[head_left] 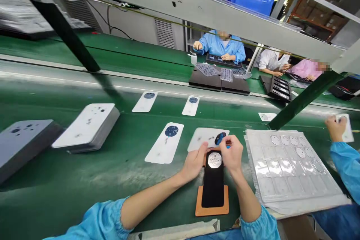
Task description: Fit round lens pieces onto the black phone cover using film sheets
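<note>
My left hand (194,164) is closed on the lower edge of a white phone back panel (200,138), thumb on top. My right hand (232,153) pinches at the panel's right end, against a dark blue round piece (218,138). Whether that piece is stuck down or partly lifted, I cannot tell. Just below both hands lies a black phone-shaped block (213,187) bearing a shiny round plate (215,160). It rests on an orange base (198,210). Left of my hands, another white panel (163,146) with a dark blue round piece lies flat.
Stacked white panels (87,127) and a grey stack (22,135) stand at left. Two panels (144,102) lie farther back. A clear tray (281,172) with round pieces is at right. A neighbour's hand (336,127) holds a panel. Green posts (306,99) rise from the bench.
</note>
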`<state>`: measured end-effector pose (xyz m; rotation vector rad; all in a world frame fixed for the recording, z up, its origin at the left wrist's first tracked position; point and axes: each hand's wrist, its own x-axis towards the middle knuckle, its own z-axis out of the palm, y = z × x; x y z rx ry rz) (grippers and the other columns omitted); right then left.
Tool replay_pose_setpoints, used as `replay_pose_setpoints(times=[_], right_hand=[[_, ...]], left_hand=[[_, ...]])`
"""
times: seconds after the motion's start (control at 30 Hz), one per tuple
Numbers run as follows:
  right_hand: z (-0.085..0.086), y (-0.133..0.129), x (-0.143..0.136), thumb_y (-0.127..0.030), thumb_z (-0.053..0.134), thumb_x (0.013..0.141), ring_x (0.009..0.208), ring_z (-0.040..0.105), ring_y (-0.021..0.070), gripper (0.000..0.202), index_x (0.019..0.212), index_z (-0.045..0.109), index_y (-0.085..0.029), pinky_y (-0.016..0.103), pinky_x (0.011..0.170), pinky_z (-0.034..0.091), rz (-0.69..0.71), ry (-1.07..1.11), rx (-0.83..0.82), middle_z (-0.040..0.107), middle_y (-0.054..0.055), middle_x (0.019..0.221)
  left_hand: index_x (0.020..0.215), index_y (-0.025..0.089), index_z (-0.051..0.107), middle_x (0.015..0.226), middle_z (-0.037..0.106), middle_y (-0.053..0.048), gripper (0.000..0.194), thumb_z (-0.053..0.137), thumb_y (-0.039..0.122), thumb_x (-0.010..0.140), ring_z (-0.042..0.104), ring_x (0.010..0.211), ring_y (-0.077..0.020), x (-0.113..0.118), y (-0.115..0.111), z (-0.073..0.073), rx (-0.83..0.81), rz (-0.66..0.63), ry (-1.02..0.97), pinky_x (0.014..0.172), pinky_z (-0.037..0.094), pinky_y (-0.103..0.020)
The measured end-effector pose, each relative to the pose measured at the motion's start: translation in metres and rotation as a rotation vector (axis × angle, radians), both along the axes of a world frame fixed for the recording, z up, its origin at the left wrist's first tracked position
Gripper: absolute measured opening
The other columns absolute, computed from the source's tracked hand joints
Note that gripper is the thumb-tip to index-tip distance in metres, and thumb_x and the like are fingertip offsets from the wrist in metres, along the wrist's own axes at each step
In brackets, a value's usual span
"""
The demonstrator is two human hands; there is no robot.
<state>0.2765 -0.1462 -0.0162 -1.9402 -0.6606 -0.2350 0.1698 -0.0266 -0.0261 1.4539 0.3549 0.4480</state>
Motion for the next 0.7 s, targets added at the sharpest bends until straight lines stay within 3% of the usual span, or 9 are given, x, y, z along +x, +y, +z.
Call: replay_pose_setpoints(times=[0.13, 0.2, 0.27, 0.37, 0.43, 0.5, 0.6, 0.7], right_hand=[[-0.009, -0.034, 0.044, -0.024, 0.055, 0.075, 0.059, 0.061, 0.0174, 0.016, 0.060, 0.060, -0.020, 0.026, 0.057, 0.041, -0.134, 0.184, -0.394, 0.065, 0.002, 0.061], [-0.013, -0.050, 0.057, -0.020, 0.059, 0.070, 0.053, 0.057, 0.0171, 0.019, 0.051, 0.056, -0.021, 0.026, 0.053, 0.036, -0.139, 0.212, -0.503, 0.059, 0.001, 0.052], [-0.011, -0.063, 0.059, -0.016, 0.061, 0.067, 0.052, 0.056, 0.0173, 0.022, 0.048, 0.052, -0.022, 0.026, 0.052, 0.034, -0.149, 0.212, -0.551, 0.055, 0.000, 0.048], [0.006, -0.075, 0.040, -0.022, 0.061, 0.078, 0.058, 0.059, 0.0179, 0.016, 0.062, 0.059, -0.021, 0.027, 0.056, 0.041, -0.127, 0.133, -0.526, 0.060, 0.001, 0.057], [0.020, -0.079, 0.018, -0.027, 0.058, 0.086, 0.070, 0.065, 0.0192, 0.010, 0.087, 0.067, -0.021, 0.029, 0.062, 0.050, 0.059, -0.030, -0.433, 0.069, 0.005, 0.078], [0.025, -0.081, -0.005, -0.022, 0.054, 0.090, 0.091, 0.068, 0.0213, 0.026, 0.114, 0.065, -0.021, 0.033, 0.075, 0.056, 0.323, -0.262, -0.387, 0.070, 0.010, 0.105], [0.011, -0.080, -0.029, -0.009, 0.043, 0.094, 0.106, 0.065, 0.0229, 0.039, 0.128, 0.060, -0.020, 0.036, 0.088, 0.057, 0.496, -0.579, -0.441, 0.068, 0.012, 0.117], [-0.013, -0.078, -0.033, -0.009, 0.042, 0.097, 0.104, 0.067, 0.0239, 0.037, 0.128, 0.061, -0.016, 0.037, 0.087, 0.058, 0.469, -0.726, -0.470, 0.070, 0.013, 0.113]], left_hand=[[0.103, 0.007, 0.069, 0.110, 0.073, -0.019, 0.059, 0.061, 0.063, 0.086, 0.070, 0.106, -0.0314, -0.003, 0.024, 0.009, -0.341, 0.125, -0.087, 0.102, 0.052, -0.053], [0.108, 0.007, 0.068, 0.117, 0.071, -0.019, 0.059, 0.065, 0.060, 0.084, 0.069, 0.109, -0.0316, -0.009, 0.035, 0.017, -0.344, 0.128, -0.097, 0.101, 0.053, -0.054], [0.111, 0.008, 0.069, 0.116, 0.072, -0.017, 0.057, 0.060, 0.060, 0.087, 0.068, 0.111, -0.0326, -0.019, 0.040, 0.027, -0.223, 0.109, -0.043, 0.101, 0.054, -0.053], [0.116, 0.015, 0.071, 0.115, 0.073, -0.013, 0.047, 0.050, 0.052, 0.096, 0.067, 0.113, -0.0310, -0.038, 0.037, 0.036, 0.220, -0.035, 0.037, 0.102, 0.055, -0.046], [0.126, 0.022, 0.067, 0.126, 0.069, -0.009, 0.037, 0.047, 0.038, 0.099, 0.065, 0.118, -0.0271, -0.048, 0.029, 0.035, 0.626, -0.220, -0.037, 0.105, 0.053, -0.041], [0.135, 0.024, 0.058, 0.135, 0.063, -0.009, 0.038, 0.043, 0.024, 0.100, 0.061, 0.124, -0.0244, -0.054, 0.019, 0.027, 1.019, -0.355, -0.162, 0.108, 0.050, -0.039], [0.138, 0.016, 0.053, 0.131, 0.064, -0.015, 0.042, 0.037, 0.010, 0.100, 0.060, 0.125, -0.0255, -0.052, 0.004, 0.004, 1.459, -0.347, -0.201, 0.105, 0.052, -0.040], [0.136, 0.010, 0.052, 0.125, 0.067, -0.018, 0.040, 0.037, 0.007, 0.098, 0.063, 0.121, -0.0269, -0.045, -0.002, -0.015, 1.635, -0.325, -0.165, 0.101, 0.055, -0.039]])
